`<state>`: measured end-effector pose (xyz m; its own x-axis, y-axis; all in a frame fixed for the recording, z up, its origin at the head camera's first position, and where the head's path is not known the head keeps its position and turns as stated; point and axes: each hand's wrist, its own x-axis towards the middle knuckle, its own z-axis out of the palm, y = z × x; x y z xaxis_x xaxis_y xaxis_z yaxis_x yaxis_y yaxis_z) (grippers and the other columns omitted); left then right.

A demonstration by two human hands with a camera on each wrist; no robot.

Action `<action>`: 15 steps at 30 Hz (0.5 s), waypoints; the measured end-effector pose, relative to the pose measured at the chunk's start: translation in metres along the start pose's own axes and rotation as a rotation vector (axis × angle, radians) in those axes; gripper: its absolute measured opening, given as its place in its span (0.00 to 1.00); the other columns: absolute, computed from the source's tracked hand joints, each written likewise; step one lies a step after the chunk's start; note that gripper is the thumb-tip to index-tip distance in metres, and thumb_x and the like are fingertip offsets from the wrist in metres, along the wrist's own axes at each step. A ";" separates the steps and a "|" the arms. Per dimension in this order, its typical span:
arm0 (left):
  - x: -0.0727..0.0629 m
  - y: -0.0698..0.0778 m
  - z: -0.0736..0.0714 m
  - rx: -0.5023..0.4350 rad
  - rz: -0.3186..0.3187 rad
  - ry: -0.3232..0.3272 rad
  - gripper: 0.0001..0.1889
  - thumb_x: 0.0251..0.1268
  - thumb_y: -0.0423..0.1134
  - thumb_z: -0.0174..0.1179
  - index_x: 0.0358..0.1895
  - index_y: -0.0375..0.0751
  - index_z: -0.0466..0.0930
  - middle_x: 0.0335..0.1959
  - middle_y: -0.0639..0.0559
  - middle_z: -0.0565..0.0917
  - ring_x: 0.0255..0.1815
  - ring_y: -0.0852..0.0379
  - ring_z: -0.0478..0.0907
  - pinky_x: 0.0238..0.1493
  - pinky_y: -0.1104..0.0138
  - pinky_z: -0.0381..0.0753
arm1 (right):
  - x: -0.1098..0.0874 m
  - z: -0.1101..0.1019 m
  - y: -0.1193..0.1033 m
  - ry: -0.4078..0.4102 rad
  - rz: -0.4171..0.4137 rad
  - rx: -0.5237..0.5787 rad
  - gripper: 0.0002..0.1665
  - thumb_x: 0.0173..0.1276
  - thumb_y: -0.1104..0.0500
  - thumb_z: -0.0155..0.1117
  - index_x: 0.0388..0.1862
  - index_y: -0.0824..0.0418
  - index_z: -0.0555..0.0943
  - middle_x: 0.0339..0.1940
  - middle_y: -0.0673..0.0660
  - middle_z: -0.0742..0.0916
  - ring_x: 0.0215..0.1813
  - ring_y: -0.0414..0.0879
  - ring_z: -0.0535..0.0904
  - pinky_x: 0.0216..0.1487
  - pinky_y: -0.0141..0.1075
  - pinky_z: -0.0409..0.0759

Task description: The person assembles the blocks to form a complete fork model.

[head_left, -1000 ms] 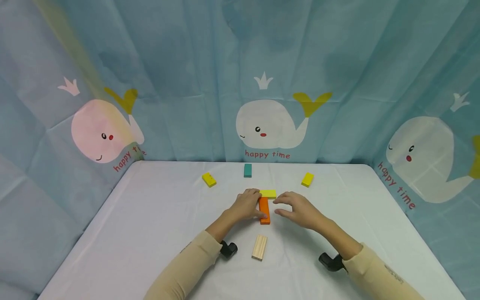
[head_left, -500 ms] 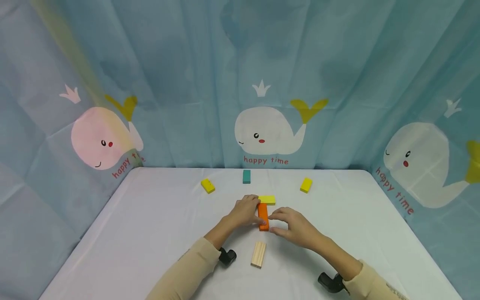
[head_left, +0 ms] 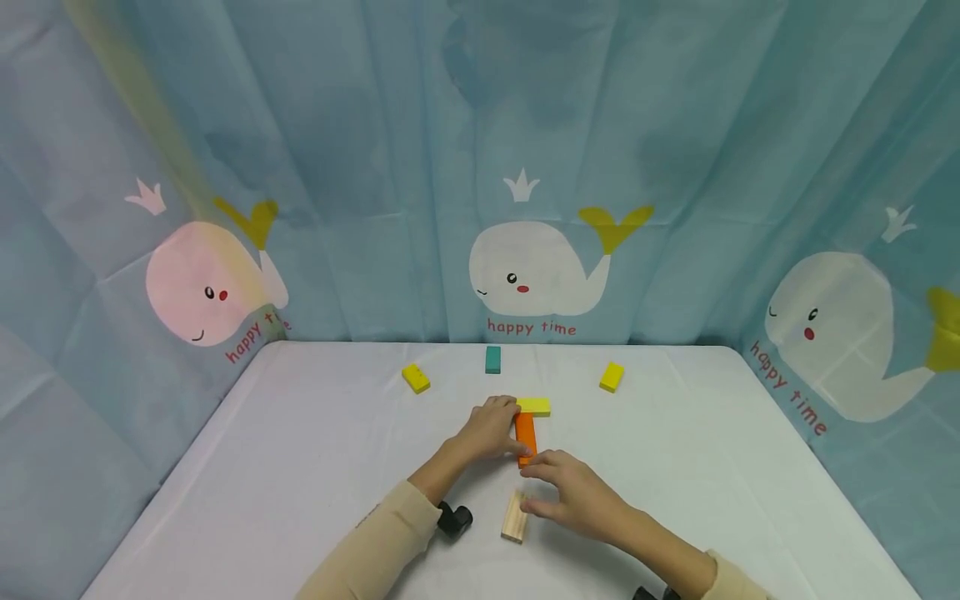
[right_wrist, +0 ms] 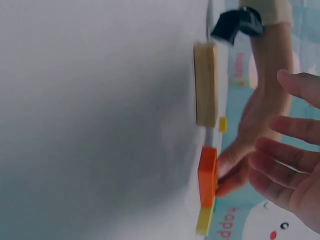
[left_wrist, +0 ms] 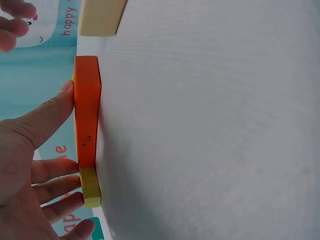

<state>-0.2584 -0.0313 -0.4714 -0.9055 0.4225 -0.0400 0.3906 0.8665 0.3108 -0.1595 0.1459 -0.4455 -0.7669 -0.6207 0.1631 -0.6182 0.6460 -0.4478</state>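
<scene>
On the white table an orange block (head_left: 525, 430) lies lengthwise, its far end against a crosswise yellow block (head_left: 536, 407), so the two form a T. My left hand (head_left: 480, 433) rests on them from the left: in the left wrist view its thumb touches the orange block (left_wrist: 87, 115) and its extended fingers reach the yellow block (left_wrist: 90, 187). A plain wooden block (head_left: 513, 523) lies nearer to me. Over its right side hovers my right hand (head_left: 573, 496), holding nothing, fingers spread apart in the right wrist view above the wooden block (right_wrist: 206, 85).
Farther back lie a yellow block (head_left: 416, 378) at left, a teal block (head_left: 492, 360) near the rear edge and another yellow block (head_left: 611, 377) at right. Behind the table (head_left: 300, 450) hangs a blue curtain (head_left: 375, 208) printed with whales.
My right hand has come back toward me, from beside the orange block to over the wooden block. My left hand keeps its place; the head view has tilted up slightly.
</scene>
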 end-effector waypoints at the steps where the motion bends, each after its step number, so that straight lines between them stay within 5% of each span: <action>1: 0.000 0.000 0.000 0.001 0.002 0.004 0.39 0.48 0.59 0.73 0.61 0.39 0.76 0.66 0.46 0.74 0.68 0.47 0.68 0.63 0.50 0.72 | -0.001 0.002 -0.002 -0.002 -0.007 -0.006 0.23 0.64 0.47 0.68 0.52 0.59 0.84 0.51 0.49 0.84 0.54 0.45 0.80 0.55 0.41 0.81; 15: 0.000 0.000 0.001 -0.004 -0.007 0.005 0.39 0.49 0.59 0.72 0.61 0.40 0.76 0.66 0.46 0.74 0.68 0.47 0.68 0.63 0.51 0.72 | -0.003 0.023 -0.006 -0.061 -0.010 -0.099 0.25 0.58 0.45 0.73 0.49 0.59 0.84 0.50 0.51 0.83 0.51 0.45 0.79 0.54 0.38 0.80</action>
<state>-0.2579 -0.0307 -0.4725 -0.9089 0.4154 -0.0373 0.3839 0.8683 0.3141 -0.1498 0.1342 -0.4634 -0.7508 -0.6509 0.1119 -0.6417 0.6787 -0.3572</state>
